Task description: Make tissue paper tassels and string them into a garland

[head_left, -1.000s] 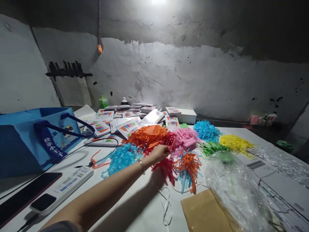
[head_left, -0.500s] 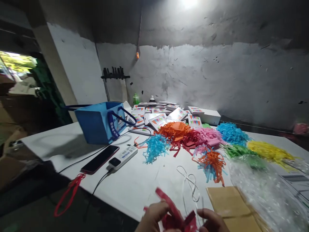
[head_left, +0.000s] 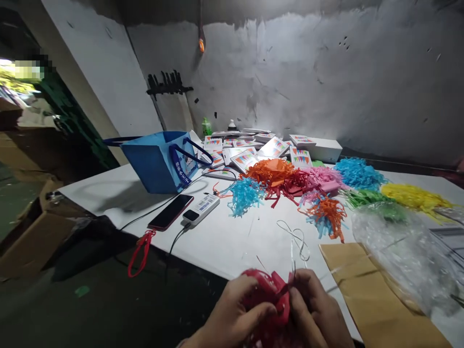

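Note:
At the near edge of the table my left hand is closed around a bunch of red paper strips, a tassel. My right hand pinches the tassel's folded end with thumb and fingertips. A thin, dark, needle-like tip stands up by the right fingertips; I cannot make out what it is. Just beyond the fingers a white cord lies in loops, one end running down behind the right hand. The tassel's lower part is partly hidden by the hands.
Coloured paper tassels lie across the table's middle and right, before several printed cards. Brown cardboard and clear plastic wrap lie at right. At left are a blue bag, a phone and a white cabled device.
The view has tilted down, showing more of both hands. My right hand has come in against the red tassel, its fingertips now pinching the end.

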